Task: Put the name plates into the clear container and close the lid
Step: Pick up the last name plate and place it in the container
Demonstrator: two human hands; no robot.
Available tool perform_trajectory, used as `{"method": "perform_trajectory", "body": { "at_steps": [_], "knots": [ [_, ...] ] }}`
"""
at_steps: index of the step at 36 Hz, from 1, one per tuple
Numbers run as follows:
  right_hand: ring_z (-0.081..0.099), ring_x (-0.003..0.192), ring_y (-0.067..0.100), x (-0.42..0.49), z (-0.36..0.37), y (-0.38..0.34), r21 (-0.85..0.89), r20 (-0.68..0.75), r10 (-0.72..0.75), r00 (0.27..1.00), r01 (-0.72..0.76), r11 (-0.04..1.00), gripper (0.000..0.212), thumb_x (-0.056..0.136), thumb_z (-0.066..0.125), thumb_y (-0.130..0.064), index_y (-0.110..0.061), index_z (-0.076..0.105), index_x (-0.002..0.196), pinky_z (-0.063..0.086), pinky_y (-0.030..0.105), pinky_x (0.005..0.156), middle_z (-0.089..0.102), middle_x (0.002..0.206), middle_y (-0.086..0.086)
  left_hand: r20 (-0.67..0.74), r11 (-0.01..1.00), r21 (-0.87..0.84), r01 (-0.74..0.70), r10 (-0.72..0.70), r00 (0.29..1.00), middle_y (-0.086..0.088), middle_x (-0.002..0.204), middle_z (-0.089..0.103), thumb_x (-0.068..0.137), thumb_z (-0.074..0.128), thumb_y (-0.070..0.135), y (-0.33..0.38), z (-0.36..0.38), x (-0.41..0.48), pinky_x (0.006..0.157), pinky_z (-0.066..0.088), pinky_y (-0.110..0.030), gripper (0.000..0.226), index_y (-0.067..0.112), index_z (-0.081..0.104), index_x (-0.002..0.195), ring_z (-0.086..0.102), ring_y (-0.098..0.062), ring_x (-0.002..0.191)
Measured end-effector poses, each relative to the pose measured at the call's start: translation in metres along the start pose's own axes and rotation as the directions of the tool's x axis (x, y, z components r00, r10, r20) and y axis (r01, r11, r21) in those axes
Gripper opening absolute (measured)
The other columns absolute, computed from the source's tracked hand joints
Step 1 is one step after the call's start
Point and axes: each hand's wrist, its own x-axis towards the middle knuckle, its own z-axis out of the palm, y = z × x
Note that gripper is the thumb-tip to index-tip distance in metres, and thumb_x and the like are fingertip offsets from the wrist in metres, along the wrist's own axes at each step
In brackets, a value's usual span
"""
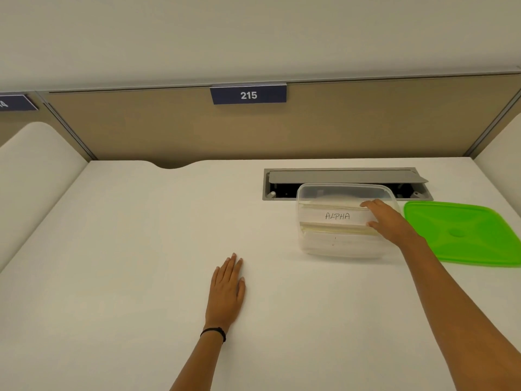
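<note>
A clear rectangular container point(324, 246) stands open on the white desk, right of centre. Inside it lies a name plate point(337, 216) with "ALPHA" written on it, facing up. My right hand point(390, 222) reaches into the container from the right, with fingers and thumb gripping the plate's right end. The green lid point(462, 232) lies flat on the desk just right of the container, apart from it. My left hand point(227, 289) rests palm down on the desk to the left and nearer me, fingers together, holding nothing.
A grey cable tray point(346, 176) with a raised flap is recessed in the desk point(127, 249) right behind the container. A tan partition with a blue "215" sign point(248, 94) rises at the back. White side panels flank the desk.
</note>
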Motion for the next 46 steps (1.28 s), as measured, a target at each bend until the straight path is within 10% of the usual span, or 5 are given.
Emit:
{"method": "perform_trajectory", "body": {
  "at_steps": [15,28,32,38,46],
  "knots": [
    [0.036,0.134,0.027,0.002,0.013,0.001,-0.033,-0.022,0.091,0.996,-0.092,0.995,0.047,0.093,0.032,0.006,-0.008,0.040,0.137,0.027,0.036,0.112,0.041,0.145,0.012,-0.004,1.000,-0.004,0.003,-0.003,1.000,0.011,0.154,0.017,0.092,0.015,0.039,0.000,0.000,-0.001,0.113,-0.012,-0.013,0.056,0.025,0.026,0.144,0.008,-0.001,0.140],
    [0.053,0.118,0.032,0.003,0.007,-0.005,-0.128,-0.158,0.109,0.981,-0.130,0.983,0.044,0.089,0.037,0.007,-0.008,0.055,0.126,0.041,0.039,0.099,0.058,0.128,0.017,0.001,1.000,0.011,-0.007,0.007,1.000,0.011,0.152,0.018,0.091,0.015,0.040,-0.001,0.000,0.000,0.114,-0.009,-0.013,0.057,0.024,0.028,0.144,0.010,-0.001,0.139],
    [0.060,0.104,0.036,-0.007,-0.003,-0.014,0.031,-0.575,-0.012,0.818,0.036,0.999,0.043,0.077,0.042,0.017,0.000,0.064,0.110,0.047,0.040,0.093,0.065,0.113,0.021,0.008,1.000,0.008,-0.003,0.003,1.000,0.010,0.153,0.019,0.091,0.014,0.041,-0.002,0.000,0.000,0.113,-0.010,-0.012,0.058,0.023,0.029,0.144,0.013,-0.003,0.141],
    [0.047,0.115,0.032,-0.042,0.013,-0.002,0.435,-0.782,0.407,0.473,-0.055,0.899,0.047,0.079,0.036,0.011,-0.002,0.054,0.120,0.037,0.032,0.098,0.055,0.122,0.022,0.009,1.000,0.014,0.005,-0.005,1.000,0.008,0.154,0.020,0.090,0.013,0.043,-0.001,0.000,0.000,0.113,-0.010,-0.012,0.060,0.023,0.028,0.144,0.015,-0.005,0.141],
    [0.042,0.124,0.045,-0.082,0.075,0.043,0.380,-0.494,0.562,0.664,-0.416,0.826,0.049,0.083,0.056,0.001,0.007,0.044,0.130,0.035,0.052,0.103,0.046,0.132,0.033,0.016,1.000,0.011,0.008,-0.008,1.000,0.005,0.154,0.023,0.089,0.013,0.042,0.001,-0.001,0.000,0.112,-0.012,-0.010,0.061,0.021,0.029,0.144,0.018,-0.008,0.142]
  ]
}}
